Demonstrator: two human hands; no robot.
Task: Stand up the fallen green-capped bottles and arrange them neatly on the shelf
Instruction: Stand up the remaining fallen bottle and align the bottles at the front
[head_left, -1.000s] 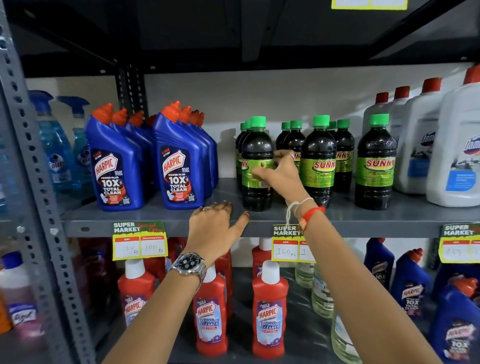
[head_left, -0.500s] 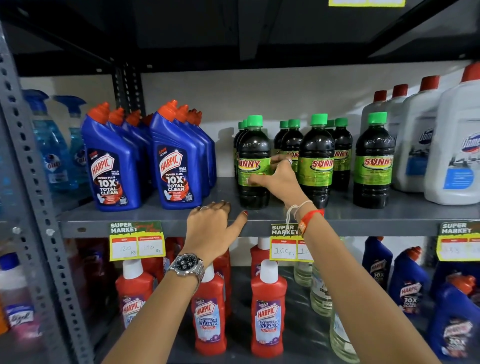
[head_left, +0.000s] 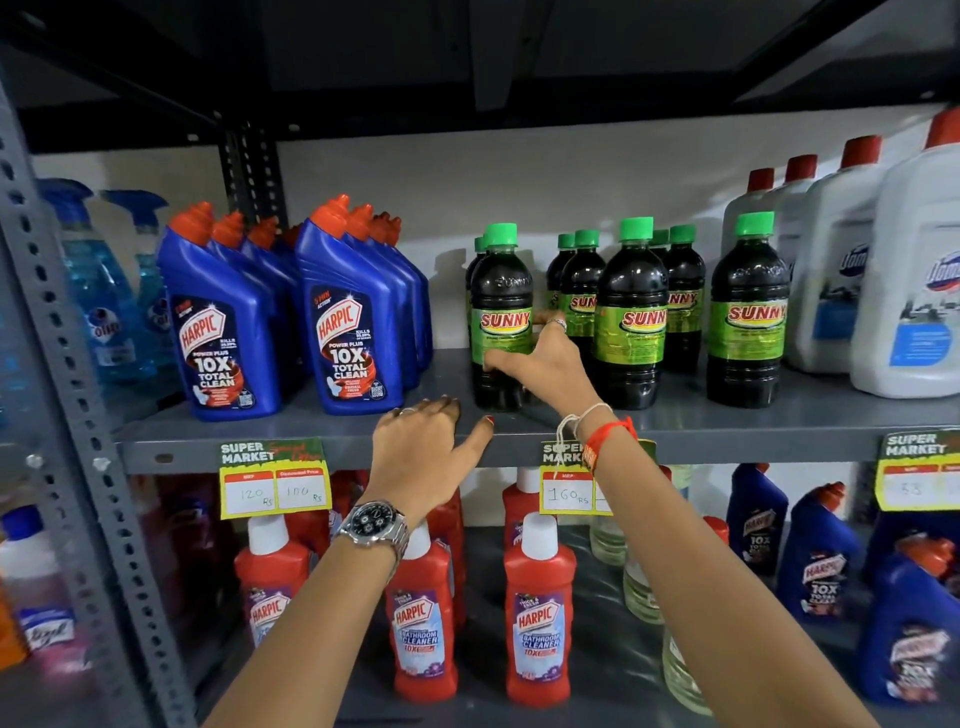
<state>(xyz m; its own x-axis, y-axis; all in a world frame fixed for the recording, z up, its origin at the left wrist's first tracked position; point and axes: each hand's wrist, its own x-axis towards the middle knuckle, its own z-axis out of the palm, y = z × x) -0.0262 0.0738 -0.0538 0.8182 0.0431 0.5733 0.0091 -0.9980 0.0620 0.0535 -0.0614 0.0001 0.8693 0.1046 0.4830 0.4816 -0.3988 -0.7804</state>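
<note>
head view, one moment of shelf tidying. the green-capped bottles (head_left: 628, 312) stand in the middle and right of the frame on the upper shelf (head_left: 831, 421), between the blue bottles (head_left: 348, 322) at centre left and the white jugs (head_left: 909, 291) at the right edge. every green-capped bottle that shows is upright; none lies on its side. three stand along the front: the left bottle (head_left: 501, 322), a centre bottle (head_left: 629, 317) and a right bottle (head_left: 748, 317), with more in rows behind, partly hidden.

the right hand (head_left: 545, 364) reaches to the left bottle; its fingers (head_left: 553, 323) wrap round the right side of the label and the thumb lies across the label's lower front, so the hand is grasping that bottle, which rests upright on the shelf. the left hand (head_left: 423, 447) lies palm down on the shelf's front lip, just left of and below that bottle; its fingers (head_left: 441, 408) are spread, holding nothing.

judged progress: the standing-up part looks done. what seems left is arranging. the front labels face forward, but the gaps are uneven: the left bottle sits apart from the centre group and the right bottle stands apart too. the grasped bottle probably wants squaring with the others.

below, red bottles (head_left: 537, 613) and price tags (head_left: 275, 486) fill the lower shelf; not part of the task.
</note>
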